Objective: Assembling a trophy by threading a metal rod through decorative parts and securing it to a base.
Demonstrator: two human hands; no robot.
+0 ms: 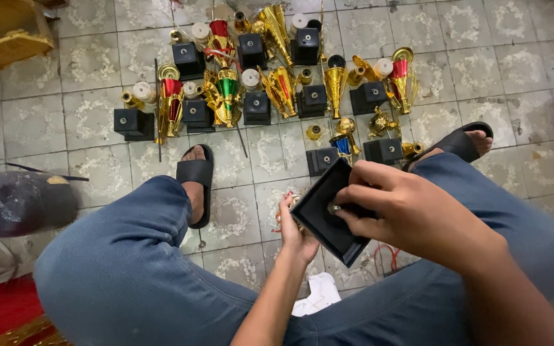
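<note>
My right hand [399, 205] presses its fingertips into the hollow underside of a black square trophy base [324, 218], on a small metal nut at its middle. My left hand [295, 232] reaches under the base from the left and grips a gold and red trophy piece [286, 200], mostly hidden behind the base. Both hands hover between my knees, above the tiled floor [91, 122].
Several black bases [134, 123] and gold trophy cups with red, green and blue bands [226, 96] lie spread on the tiles ahead. My feet in black sandals [196, 174] flank them. A dark bag [17, 202] sits left, a yellow wooden stool [4, 32] top left.
</note>
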